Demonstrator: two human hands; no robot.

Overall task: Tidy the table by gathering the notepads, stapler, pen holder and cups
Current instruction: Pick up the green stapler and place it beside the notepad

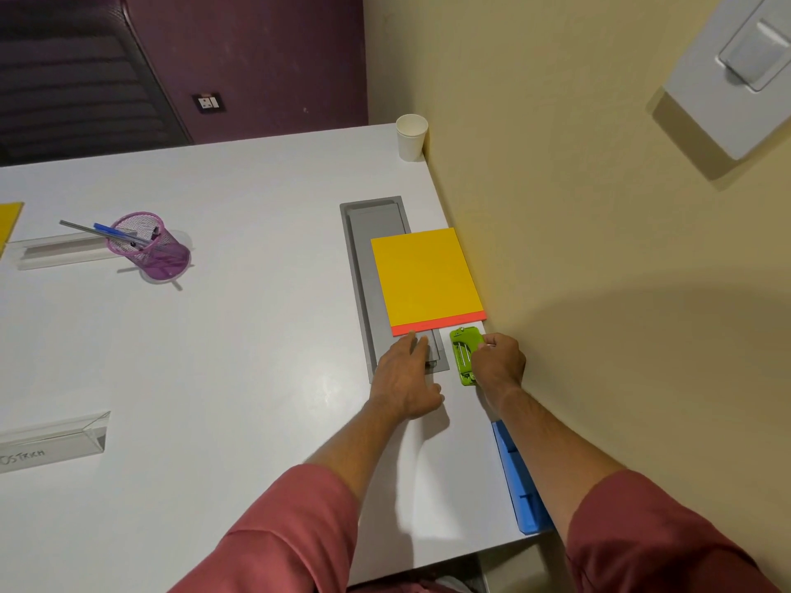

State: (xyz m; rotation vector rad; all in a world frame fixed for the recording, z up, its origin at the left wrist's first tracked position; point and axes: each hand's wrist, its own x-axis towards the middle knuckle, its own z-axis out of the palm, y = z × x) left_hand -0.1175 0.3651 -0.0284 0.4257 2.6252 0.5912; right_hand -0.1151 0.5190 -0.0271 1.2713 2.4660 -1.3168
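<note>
At the right edge of the table, by the wall: that's where both our hands are working.
Right hand (pixel 498 363): curled round the green stapler (pixel 464 355), pinching it from the wall side; the stapler lies flat on the white table (pixel 214 357), just below the notepad's corner.
Left hand (pixel 406 378): flat on the table, fingers straight, tips touching the red bottom strip of the yellow notepad (pixel 426 278). Not gripping anything, more like nudging or squaring it.
Notepad spot: it lies flat, half over the grey cable tray (pixel 364 258) set into the tabletop, its right edge close to the wall.
Blue thing (pixel 520 485): some plastic piece along the table edge under our right forearm, can't tell what it is.
Farther out: white paper cup (pixel 411 136) standing in the far corner by the wall; purple mesh pen holder (pixel 150 246) well off to the left, with pens sticking out; another yellow notepad (pixel 8 222) just peeking in at the left edge. Clear name stand (pixel 55 438) near left.
What could go wrong: we reckon the pad could catch or tip on the tray lip if we shove it with fingertips only. The stapler grip is squeezed against the wall, so lifting it might scrape or slip. The pen holder looks tilted in this wide view, so grabbing it carelessly later could spill the pens.
</note>
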